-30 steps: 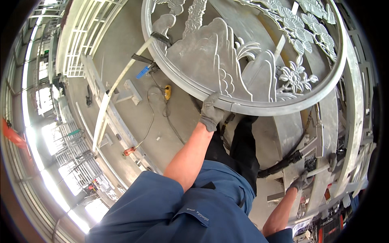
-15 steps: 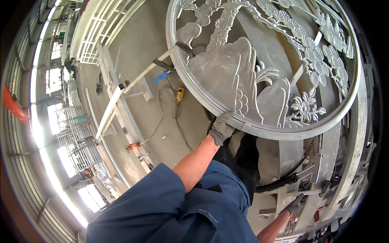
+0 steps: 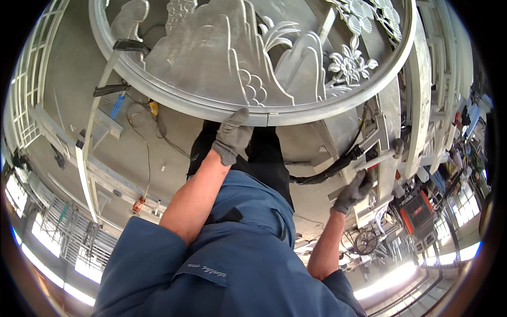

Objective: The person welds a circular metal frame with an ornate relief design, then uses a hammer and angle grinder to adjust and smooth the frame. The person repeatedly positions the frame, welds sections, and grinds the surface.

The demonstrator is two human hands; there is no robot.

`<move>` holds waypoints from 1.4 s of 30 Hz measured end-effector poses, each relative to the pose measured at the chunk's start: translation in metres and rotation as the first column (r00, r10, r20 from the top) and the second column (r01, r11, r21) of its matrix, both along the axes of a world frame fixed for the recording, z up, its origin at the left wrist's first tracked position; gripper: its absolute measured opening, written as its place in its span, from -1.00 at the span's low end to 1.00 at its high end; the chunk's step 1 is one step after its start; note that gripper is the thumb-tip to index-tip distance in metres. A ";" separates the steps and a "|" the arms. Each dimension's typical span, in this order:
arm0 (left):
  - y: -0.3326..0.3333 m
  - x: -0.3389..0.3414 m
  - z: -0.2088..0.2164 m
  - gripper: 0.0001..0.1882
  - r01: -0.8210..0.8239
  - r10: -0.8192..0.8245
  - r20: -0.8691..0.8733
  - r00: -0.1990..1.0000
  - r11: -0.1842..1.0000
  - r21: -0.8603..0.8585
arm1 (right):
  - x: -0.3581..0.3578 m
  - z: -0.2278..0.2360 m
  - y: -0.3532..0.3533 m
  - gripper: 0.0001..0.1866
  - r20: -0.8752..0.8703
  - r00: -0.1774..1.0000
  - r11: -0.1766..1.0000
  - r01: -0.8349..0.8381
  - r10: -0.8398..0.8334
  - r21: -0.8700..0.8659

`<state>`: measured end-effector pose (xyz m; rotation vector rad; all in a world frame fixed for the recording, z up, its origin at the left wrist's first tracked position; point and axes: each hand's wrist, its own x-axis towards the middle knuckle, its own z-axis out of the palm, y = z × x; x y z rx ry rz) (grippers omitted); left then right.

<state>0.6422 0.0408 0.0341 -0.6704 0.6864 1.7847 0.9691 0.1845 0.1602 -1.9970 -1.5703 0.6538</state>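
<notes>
A large round silver metal panel (image 3: 200, 58) with raised leaf, flower and rock shapes fills the top of the view. My left hand (image 3: 232, 138), in a grey glove, is closed on its near rim, just left of a seam. Lower and to the right, my gloved right hand (image 3: 355, 193) is apart from the panel, its fingers loosely bent and apart. A hammer-like tool (image 3: 381, 158) with a pale handle and dark head lies just beyond those fingers. No object shows in that hand. A bar clamp (image 3: 108, 68) with black jaws and a blue handle stands at the panel's left edge.
A thick black cable (image 3: 330, 171) runs between my hands toward metal frame pieces. On the floor at left are a yellow tool (image 3: 153, 108), an orange-red cord end (image 3: 138, 204) and long metal beams (image 3: 108, 174). Pale beams (image 3: 420, 100) stand at right, beyond an orange-and-grey box (image 3: 417, 211).
My view has turned to the right, so the panel appears farther left and higher. My left hand stays on the rim. My right hand and forearm now show more fully, near the hammer-like tool.
</notes>
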 end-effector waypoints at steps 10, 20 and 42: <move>0.000 0.011 -0.020 -0.71 -0.047 0.043 -0.150 0.988 0.999 -0.019 | -0.050 0.001 -0.012 -0.67 -0.375 0.907 0.960 -0.251 0.189 -0.123; 0.004 0.005 -0.021 -0.75 -0.082 0.001 -0.277 0.961 0.956 -0.280 | 0.027 0.004 0.018 -0.69 -0.476 0.784 0.887 -0.461 0.400 -0.014; 0.016 0.001 -0.051 -0.73 -0.199 0.206 -0.185 0.961 0.979 0.054 | 0.008 -0.018 -0.272 -0.72 -0.625 0.779 0.992 -0.029 -0.056 -0.124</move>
